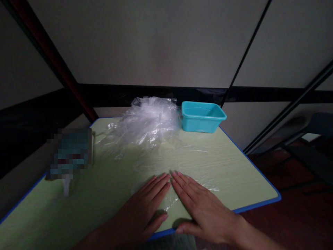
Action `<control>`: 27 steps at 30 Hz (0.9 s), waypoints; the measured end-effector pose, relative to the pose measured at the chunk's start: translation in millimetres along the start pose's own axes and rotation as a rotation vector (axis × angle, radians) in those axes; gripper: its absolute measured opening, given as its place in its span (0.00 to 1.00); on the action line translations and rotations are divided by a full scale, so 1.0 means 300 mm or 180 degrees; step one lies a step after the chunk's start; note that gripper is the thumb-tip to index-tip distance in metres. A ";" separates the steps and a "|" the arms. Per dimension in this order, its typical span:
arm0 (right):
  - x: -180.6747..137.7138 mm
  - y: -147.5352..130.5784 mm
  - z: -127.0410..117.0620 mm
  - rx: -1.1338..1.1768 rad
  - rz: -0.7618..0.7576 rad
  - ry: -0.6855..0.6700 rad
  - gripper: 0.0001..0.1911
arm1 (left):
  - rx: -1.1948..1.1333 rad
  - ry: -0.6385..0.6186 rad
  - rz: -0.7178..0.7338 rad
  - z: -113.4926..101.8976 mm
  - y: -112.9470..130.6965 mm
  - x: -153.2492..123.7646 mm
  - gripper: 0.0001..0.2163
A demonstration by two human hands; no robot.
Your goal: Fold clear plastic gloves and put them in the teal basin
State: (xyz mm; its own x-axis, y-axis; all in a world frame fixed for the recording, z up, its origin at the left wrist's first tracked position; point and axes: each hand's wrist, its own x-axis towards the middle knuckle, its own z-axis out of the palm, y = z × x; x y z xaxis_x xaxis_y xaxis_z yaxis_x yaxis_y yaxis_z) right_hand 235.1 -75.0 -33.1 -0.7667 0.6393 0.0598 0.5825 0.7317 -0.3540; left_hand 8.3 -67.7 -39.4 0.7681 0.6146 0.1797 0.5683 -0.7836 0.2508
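Now the left hand (145, 208) and right hand (204, 206) lie, fingers (159, 186) straight and close together, gripping nothing, on a thin, clear, faintly wrinkled plastic sheet (172, 202) spread on the pale green table (234, 180).

Panelled wall (153, 45), table (234, 170) and chair (308, 161) suggest a home.

The pale green desk (241, 184) with blue edge carries a crumpled plastic heap (153, 121), a turquoise bin (200, 125), a blurred object (74, 149) and a flat clear film (156, 168).
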 end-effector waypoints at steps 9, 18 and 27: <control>-0.001 -0.007 -0.004 -0.0091 0.0027 0.0094 0.45 | 0.0243 0.0025 0.0128 -0.001 -0.006 -0.010 0.28; -0.004 -0.006 -0.008 -0.0139 -0.0035 0.0038 0.45 | 0.0361 -0.0040 0.0045 -0.034 -0.023 -0.068 0.25; 0.007 -0.016 0.004 -0.0189 0.0153 -0.0147 0.52 | 0.0084 -0.0201 0.0130 -0.044 -0.027 -0.106 0.35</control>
State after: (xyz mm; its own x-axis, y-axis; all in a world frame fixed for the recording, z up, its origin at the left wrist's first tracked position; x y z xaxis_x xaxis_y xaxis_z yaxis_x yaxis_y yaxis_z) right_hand 230.4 -77.4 -32.4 -0.7483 0.6633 0.0006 0.6328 0.7142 -0.2992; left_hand -24.6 -79.7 -34.6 0.8074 0.5757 0.1288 0.5430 -0.8106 0.2192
